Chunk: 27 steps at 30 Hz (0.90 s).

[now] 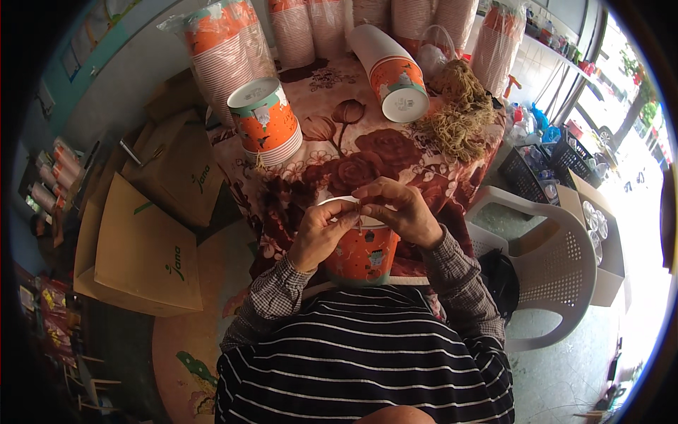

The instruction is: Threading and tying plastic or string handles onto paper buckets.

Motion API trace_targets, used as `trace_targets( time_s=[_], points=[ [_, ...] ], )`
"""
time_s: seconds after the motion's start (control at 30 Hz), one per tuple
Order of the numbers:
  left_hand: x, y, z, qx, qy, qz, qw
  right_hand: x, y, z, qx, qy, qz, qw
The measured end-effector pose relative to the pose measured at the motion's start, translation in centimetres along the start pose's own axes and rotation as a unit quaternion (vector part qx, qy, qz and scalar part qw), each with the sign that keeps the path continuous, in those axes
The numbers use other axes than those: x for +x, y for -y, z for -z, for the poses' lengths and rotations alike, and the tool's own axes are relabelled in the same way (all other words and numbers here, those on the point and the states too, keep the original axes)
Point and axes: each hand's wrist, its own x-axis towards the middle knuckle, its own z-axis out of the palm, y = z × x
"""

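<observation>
An orange paper bucket (pixel 361 254) with a green base and a white rim stands upright close to my body, at the table's near edge. Over its rim my left hand (pixel 319 232) and my right hand (pixel 404 213) meet, fingertips pinched together. Between them is a thin piece of string (pixel 361 223), partly hidden by the fingers. Beyond, to the left, an upside-down stack of similar buckets (pixel 267 127) has bits of string at its lower rim. Another stack of buckets (pixel 397 74) lies on its side, base toward me. Right of it sits a tangled heap of tan string (pixel 462 106).
A flowered red cloth (pixel 318 166) covers the table. Plastic-wrapped bucket stacks (pixel 291 35) line its far side. Cardboard boxes (pixel 148 247) stand at the left. A white plastic chair (pixel 547 251) is at the right, with black crates (pixel 530 169) behind it.
</observation>
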Motion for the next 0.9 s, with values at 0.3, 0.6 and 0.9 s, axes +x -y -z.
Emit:
trace_targets(
  time_s=[0.3,0.6,0.9],
  points=[
    [-0.1,0.2,0.1,0.009,0.003,0.008,1.0,0.1,-0.8,-0.2,0.045,0.005,0.021,0.999],
    [0.1,-0.4,0.6,-0.014,0.043,0.034,0.998,-0.6,-0.9,-0.4,0.064,-0.048,-0.004,0.997],
    [0.3,0.4,1.4,0.099,0.067,0.035,0.992,-1.3,-1.2,-1.1,0.174,-0.123,-0.047,0.976]
  ],
)
